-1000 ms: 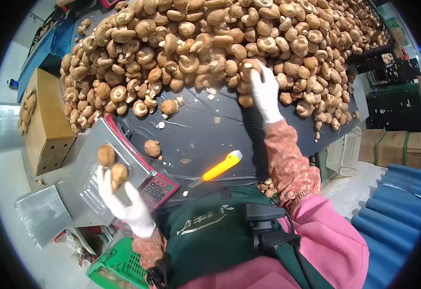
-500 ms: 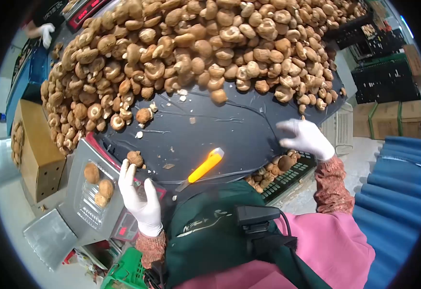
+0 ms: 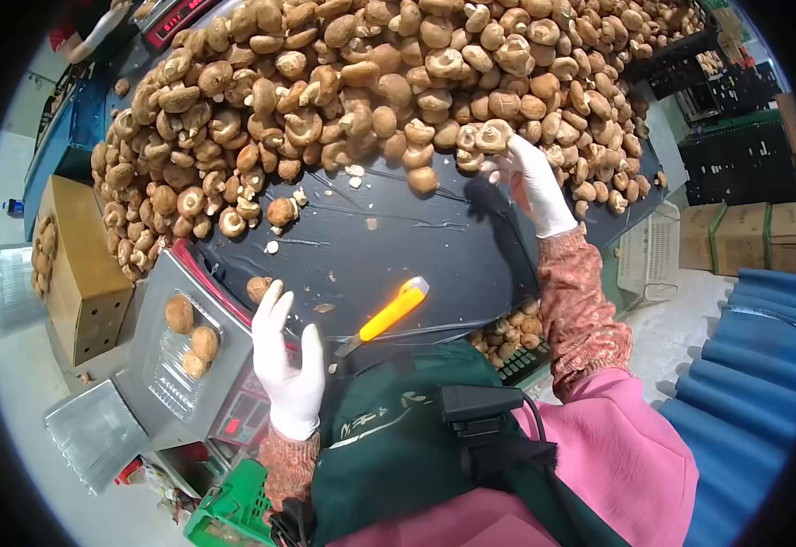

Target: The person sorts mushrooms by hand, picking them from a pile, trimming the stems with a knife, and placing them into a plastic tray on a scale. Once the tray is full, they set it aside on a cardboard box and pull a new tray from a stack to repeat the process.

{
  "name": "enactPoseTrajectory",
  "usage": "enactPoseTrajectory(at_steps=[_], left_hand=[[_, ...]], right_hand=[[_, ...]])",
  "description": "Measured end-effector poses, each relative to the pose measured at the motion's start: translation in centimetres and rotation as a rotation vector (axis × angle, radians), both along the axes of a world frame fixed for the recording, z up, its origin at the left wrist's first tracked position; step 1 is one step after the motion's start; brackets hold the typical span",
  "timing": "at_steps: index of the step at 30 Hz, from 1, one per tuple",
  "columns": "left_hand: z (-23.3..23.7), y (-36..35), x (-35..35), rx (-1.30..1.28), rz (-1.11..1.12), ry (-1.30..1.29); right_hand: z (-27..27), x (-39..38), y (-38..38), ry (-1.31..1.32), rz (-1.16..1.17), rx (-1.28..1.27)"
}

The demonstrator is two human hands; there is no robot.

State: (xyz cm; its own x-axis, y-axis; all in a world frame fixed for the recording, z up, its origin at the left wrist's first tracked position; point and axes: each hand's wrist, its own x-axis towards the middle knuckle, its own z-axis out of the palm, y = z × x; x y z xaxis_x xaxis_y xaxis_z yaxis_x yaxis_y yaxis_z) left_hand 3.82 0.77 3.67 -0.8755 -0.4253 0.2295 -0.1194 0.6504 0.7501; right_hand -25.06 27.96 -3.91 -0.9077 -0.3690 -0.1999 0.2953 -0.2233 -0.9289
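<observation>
My right hand (image 3: 533, 185), in a white glove, is at the near edge of a big heap of brown mushrooms (image 3: 343, 82). Its fingertips close on one mushroom (image 3: 493, 137) whose pale underside faces up. My left hand (image 3: 288, 369), also gloved, is open with fingers and thumb apart. Just beyond its fingertips lies a single mushroom (image 3: 258, 289) on the black table cover (image 3: 398, 237). A yellow utility knife (image 3: 393, 310) rests between the hands, its blade pointing toward me. On a scale at left, a clear plastic tray (image 3: 174, 374) holds several mushrooms.
Stacked clear trays (image 3: 97, 433) stand beside the scale display (image 3: 238, 415). A cardboard box (image 3: 83, 273) is at far left, a green basket (image 3: 234, 506) below. Under the table's near edge is a crate of mushrooms (image 3: 512, 337). Another person's gloved hand (image 3: 106, 25) shows at top left.
My right hand has swung up and left from the table's right side to the heap and taken hold of a mushroom. My left hand, still open, has shifted slightly right and down.
</observation>
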Motion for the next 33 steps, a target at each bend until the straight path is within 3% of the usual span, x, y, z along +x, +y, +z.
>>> enactPoseTrajectory(at_steps=[3, 5, 7, 11, 13, 14, 15, 16, 18, 19, 21, 25, 27, 29, 30, 31, 33], left_hand=[[-0.8, 0.6, -2.3, 0.185, -0.095, -0.027], [-1.0, 1.6, -4.3, 0.416, -0.167, -0.114], [0.5, 2.7, -6.6, 0.84, -0.205, -0.247], [-1.8, 4.4, -9.0, 1.687, -0.264, -0.28], [-2.5, 4.9, -9.1, 1.639, -0.291, -0.314], [-2.8, 5.1, -8.8, 1.61, -0.287, -0.3], [-3.0, 5.2, -8.5, 1.583, -0.277, -0.282], [-3.1, 5.3, -8.3, 1.584, -0.245, -0.28], [-2.9, 5.3, -7.8, 1.577, -0.177, -0.281], [-2.9, 5.2, -7.8, 1.559, -0.167, -0.281], [-2.9, 5.2, -7.5, 1.528, -0.146, -0.282], [-2.2, 5.0, -6.8, 1.481, -0.149, -0.27], [-2.0, 4.7, -6.4, 1.494, -0.134, -0.246], [-2.0, 4.6, -6.0, 1.51, -0.126, -0.213], [-2.1, 4.5, -5.8, 1.518, -0.124, -0.197], [-2.1, 4.4, -5.6, 1.541, -0.125, -0.18], [-2.1, 4.2, -5.2, 1.584, -0.118, -0.146]], right_hand=[[0.8, 0.6, 1.0, -0.111, 0.198, -0.188], [2.7, 2.0, 0.3, -0.103, 0.179, -0.158], [4.3, 3.3, -1.1, -0.079, 0.177, -0.13], [7.1, 6.8, -3.1, 0.311, 0.59, 0.142], [5.8, 8.0, -3.3, 0.55, 0.692, 0.416], [5.7, 7.5, -3.3, 0.604, 0.548, 0.408], [5.7, 6.0, -3.1, 0.837, 0.396, 0.549], [3.7, 4.0, -2.6, 0.905, 0.13, 0.634], [1.1, -0.8, -1.1, 1.205, -0.307, 1.075], [0.9, -2.5, -0.7, 1.219, -0.323, 1.398], [-0.9, -5.4, 0.3, 1.307, -0.209, 1.556], [0.4, -5.6, 0.1, 1.142, -0.21, 1.328], [0.4, -4.7, -0.4, 0.587, -0.163, 0.598], [2.8, -2.6, -1.5, 0.118, 0.047, -0.106], [2.9, -1.7, -2.1, -0.068, -0.038, -0.234], [3.3, -1.2, -1.9, -0.124, 0.211, -0.341], [3.1, 0.3, -2.9, -0.274, 0.108, -0.347]])
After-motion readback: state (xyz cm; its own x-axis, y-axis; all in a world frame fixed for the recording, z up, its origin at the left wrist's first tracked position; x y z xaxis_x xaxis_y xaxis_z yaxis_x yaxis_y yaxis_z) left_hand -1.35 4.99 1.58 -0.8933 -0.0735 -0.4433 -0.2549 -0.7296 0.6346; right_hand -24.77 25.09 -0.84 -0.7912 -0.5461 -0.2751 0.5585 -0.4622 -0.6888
